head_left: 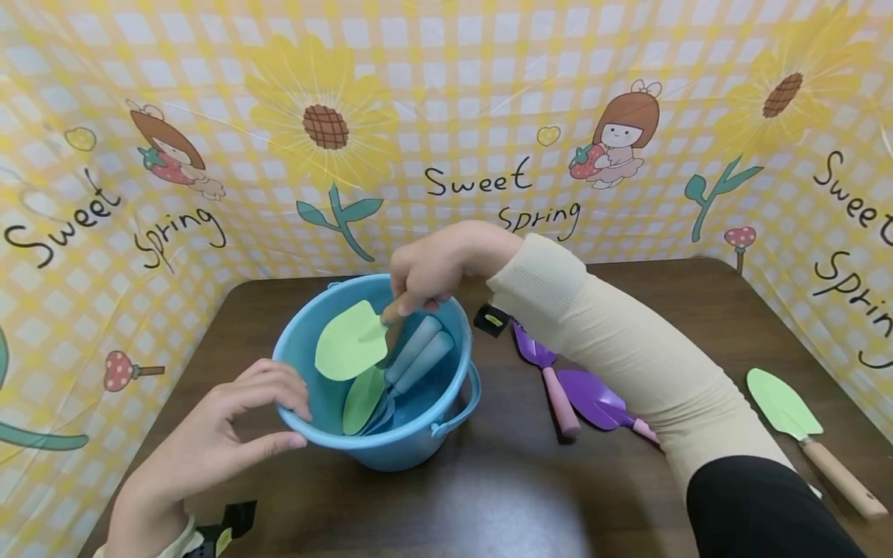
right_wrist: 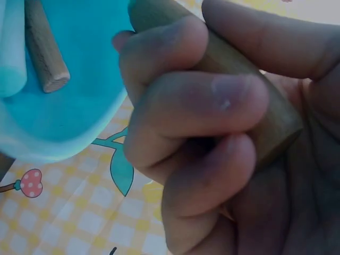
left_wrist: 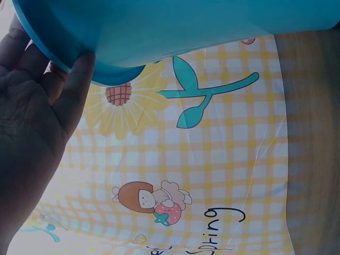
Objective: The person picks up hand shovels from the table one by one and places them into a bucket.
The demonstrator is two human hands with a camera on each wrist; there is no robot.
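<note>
Over the blue bucket [head_left: 446,411] my right hand [head_left: 436,267] grips the wooden handle [right_wrist: 228,58] of a green garden trowel [head_left: 352,341], its blade pointing left inside the rim. My left hand [head_left: 244,418] holds the bucket's left rim, fingers over the edge and thumb on the outer side, as the left wrist view also shows. Inside the bucket lie a second green trowel [head_left: 364,401] and two tools with pale blue handles [head_left: 422,360]. The second trowel's wooden handle [right_wrist: 48,53] leans on the inner wall in the right wrist view.
Right of the bucket, two purple garden tools [head_left: 596,399] with pink handles lie on the dark wooden table [head_left: 516,496], partly under my right sleeve. Another green trowel [head_left: 784,399] with a wooden handle lies at the far right. A yellow checked cloth [head_left: 474,101] surrounds the table.
</note>
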